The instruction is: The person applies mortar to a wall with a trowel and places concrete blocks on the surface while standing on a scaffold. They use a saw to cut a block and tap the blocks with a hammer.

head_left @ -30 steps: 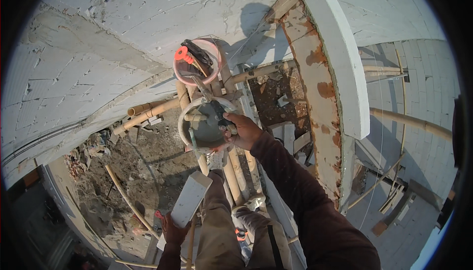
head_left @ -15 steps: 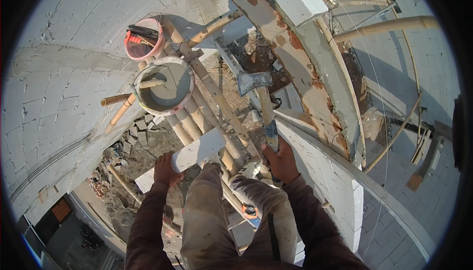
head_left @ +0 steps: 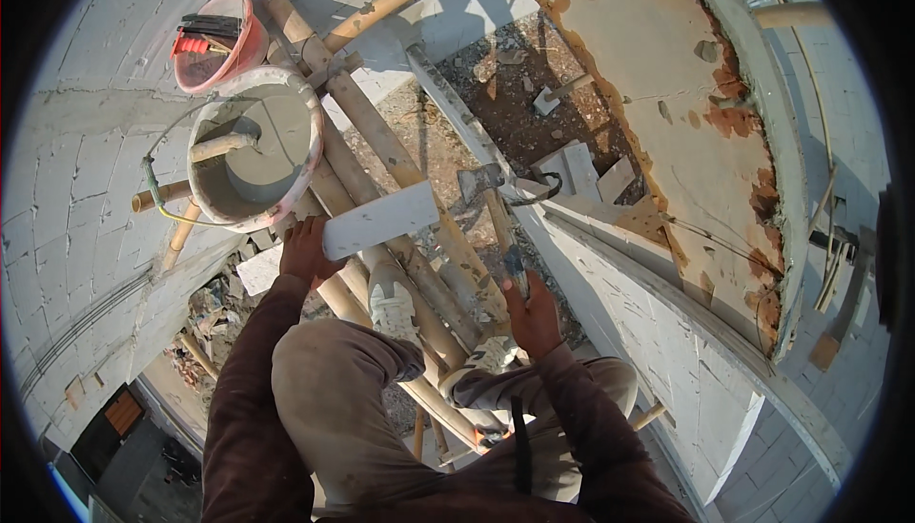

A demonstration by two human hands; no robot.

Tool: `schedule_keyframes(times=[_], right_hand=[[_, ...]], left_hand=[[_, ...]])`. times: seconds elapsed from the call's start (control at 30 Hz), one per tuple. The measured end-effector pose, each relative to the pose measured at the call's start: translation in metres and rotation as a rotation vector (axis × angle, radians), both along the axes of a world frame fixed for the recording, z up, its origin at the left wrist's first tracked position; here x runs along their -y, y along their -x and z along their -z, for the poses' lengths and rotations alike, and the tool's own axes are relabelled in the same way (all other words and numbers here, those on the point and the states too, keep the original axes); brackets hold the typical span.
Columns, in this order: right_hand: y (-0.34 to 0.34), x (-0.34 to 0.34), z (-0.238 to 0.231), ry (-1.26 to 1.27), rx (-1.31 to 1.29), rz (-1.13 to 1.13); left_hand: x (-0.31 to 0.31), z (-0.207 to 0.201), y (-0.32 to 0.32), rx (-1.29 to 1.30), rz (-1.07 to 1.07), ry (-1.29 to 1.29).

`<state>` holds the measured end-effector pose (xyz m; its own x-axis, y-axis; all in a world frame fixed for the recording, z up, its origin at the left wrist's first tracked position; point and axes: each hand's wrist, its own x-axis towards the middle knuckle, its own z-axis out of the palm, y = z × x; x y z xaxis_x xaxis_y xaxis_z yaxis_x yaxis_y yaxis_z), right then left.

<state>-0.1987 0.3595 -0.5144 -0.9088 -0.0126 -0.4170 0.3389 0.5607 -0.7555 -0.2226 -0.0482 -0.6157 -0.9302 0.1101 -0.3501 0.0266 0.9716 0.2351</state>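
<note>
My left hand point(head_left: 307, 256) is wrapped round a long white lightweight block point(head_left: 383, 222), which lies across above the bamboo poles. Part of the block sticks out on each side of my fingers. In my right hand point(head_left: 534, 318) is a hatchet, gripped by its wooden handle point(head_left: 501, 227). The mortar-smeared hatchet head point(head_left: 479, 181) points away from me, just right of the block's far end and apart from it. Beyond my left hand stands a bucket point(head_left: 198, 178) of grey mortar point(head_left: 272, 137) with a wooden-handled tool point(head_left: 221, 146) resting in it.
My shoes point(head_left: 393, 306) are on tied bamboo poles point(head_left: 376, 132), with rubble point(head_left: 214, 308) below. A pink bucket point(head_left: 250, 41) holding tools stands farther left. Block walls rise on both sides. A plastered ledge point(head_left: 691, 103) runs along the right, beside a low white wall point(head_left: 658, 351).
My knees have bent and I am lower, so the buckets and poles look nearer. The block and hatchet have moved with my hands, both still held.
</note>
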Motion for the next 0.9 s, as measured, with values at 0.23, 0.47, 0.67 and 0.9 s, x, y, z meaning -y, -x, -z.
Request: schedule_keyframes(times=[0.23, 0.47, 0.67, 0.9], right_hand=[[0.022, 0.019, 0.052, 0.0, -0.03, -0.055], [0.035, 0.027, 0.07, 0.007, 0.047, -0.043], [0.017, 0.057, 0.079, 0.054, -0.009, 0.006], [0.02, 0.062, 0.07, 0.047, -0.24, 0.019]], left_hand=[[0.021, 0.032, 0.004, 0.071, -0.019, -0.003], [-0.043, 0.026, 0.036, -0.213, 0.236, -0.065], [-0.087, 0.047, 0.069, -0.096, 0.263, -0.117], [-0.091, 0.051, 0.067, -0.139, 0.292, -0.141]])
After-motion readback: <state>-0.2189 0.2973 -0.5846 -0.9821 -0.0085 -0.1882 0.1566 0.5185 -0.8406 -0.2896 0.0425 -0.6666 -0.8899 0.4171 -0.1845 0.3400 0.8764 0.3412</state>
